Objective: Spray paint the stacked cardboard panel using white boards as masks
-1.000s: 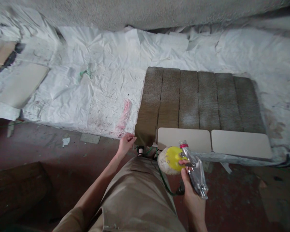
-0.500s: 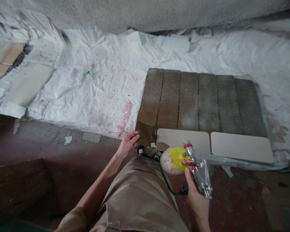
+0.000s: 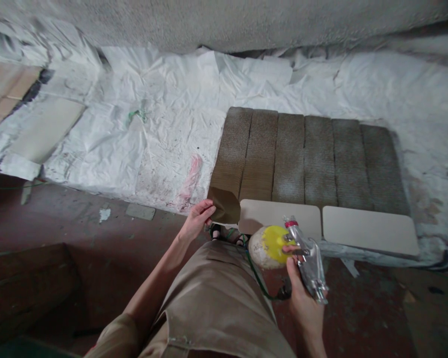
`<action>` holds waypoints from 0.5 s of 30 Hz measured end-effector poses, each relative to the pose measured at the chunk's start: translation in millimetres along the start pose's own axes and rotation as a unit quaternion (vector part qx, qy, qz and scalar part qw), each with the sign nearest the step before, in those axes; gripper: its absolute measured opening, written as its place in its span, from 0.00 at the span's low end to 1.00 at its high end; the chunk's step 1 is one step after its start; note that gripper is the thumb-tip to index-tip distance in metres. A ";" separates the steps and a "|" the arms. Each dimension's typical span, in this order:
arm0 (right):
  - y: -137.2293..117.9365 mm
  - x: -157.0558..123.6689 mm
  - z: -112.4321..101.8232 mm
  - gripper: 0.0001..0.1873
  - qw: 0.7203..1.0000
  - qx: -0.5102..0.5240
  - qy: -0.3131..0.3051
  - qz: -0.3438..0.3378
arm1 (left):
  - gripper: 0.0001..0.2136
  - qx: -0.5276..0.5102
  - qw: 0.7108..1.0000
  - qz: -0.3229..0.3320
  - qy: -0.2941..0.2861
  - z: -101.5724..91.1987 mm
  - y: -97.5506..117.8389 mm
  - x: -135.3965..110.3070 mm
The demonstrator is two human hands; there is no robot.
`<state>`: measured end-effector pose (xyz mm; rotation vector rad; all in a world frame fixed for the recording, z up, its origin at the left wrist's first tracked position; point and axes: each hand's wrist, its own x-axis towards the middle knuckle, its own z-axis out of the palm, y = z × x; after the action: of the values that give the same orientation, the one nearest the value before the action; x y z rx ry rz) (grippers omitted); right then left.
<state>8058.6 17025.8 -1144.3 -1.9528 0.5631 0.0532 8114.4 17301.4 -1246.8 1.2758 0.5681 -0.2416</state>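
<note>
The left hand (image 3: 196, 221) is pinching the near corner of the leftmost brown strip (image 3: 231, 154), thumb on top and fingers beneath. Its grip is pressed together on that corner and is bending it up off the white sheet (image 3: 164, 134). The far part of the strip is lying flat, edge to edge with five more strips (image 3: 321, 159) running off to the right.

The right hand (image 3: 302, 298) is wrapping its grip tight around the handle of a spray gun (image 3: 309, 261). It is holding the gun low and near, beside the person's leg (image 3: 216, 298), with the nozzle end pointing far and the yellow-lidded cup (image 3: 269, 246) sticking out to the left. Held so, the gun is sitting clear of the strips. A green hose (image 3: 257, 278) is trailing from the gun's base down toward the reddish floor (image 3: 78, 223).

Two pale boards (image 3: 283, 219) are lying side by side along the near ends of the strips. The crumpled sheet, speckled with dark spots, is lying under all of them, seemingly shielding whatever is below from spatter.
</note>
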 end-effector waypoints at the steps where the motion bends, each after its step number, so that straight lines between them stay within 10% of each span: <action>1: -0.3 0.9 -0.3 0.18 1.000 -0.002 0.001 -0.001 | 0.17 0.004 1.000 0.000 0.007 -2.4 -5.3 2.5; 15: -6.9 12.7 -0.3 0.19 1.000 -0.022 0.008 0.021 | 0.13 0.133 0.989 0.015 0.067 -29.8 -35.2 14.8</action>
<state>8072.7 17023.3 -1141.9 -1.9852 0.6174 0.0760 8102.2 17321.5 -1289.2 1.5669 0.6466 -0.2127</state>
